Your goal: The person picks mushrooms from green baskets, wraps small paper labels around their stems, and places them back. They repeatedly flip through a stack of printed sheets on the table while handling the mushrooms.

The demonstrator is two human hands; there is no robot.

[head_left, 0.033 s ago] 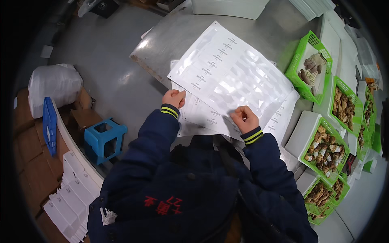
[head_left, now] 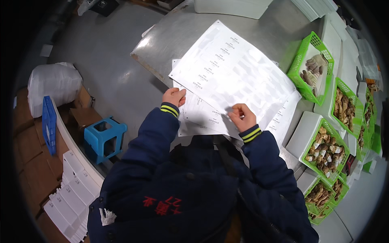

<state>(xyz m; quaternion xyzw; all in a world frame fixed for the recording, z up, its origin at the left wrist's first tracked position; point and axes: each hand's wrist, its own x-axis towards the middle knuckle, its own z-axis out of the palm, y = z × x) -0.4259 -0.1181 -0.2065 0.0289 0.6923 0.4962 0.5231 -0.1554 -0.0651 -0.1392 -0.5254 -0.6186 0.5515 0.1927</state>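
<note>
My left hand (head_left: 174, 97) has its fingers closed on the edge of the printed white sheets (head_left: 231, 73), below their left corner. My right hand (head_left: 241, 117) pinches the lower edge of the sheets with curled fingers. The top sheet is tilted, with small label-like print and pale patches. More printed sheets (head_left: 277, 121) lie under it at an angle on the steel table (head_left: 158, 48).
Green baskets (head_left: 293, 67) along the right hold gloves (head_left: 314, 73) and brown mushrooms (head_left: 326, 156), some beside white foam boxes (head_left: 302, 131). A white bin (head_left: 231, 8) stands behind. Left are a blue stool (head_left: 99, 139), cardboard (head_left: 32, 166), a blue crate (head_left: 48, 125) and bagged goods (head_left: 50, 85).
My right hand has shifted slightly up and left. The top sheet has moved a little, and the glare on it is weaker.
</note>
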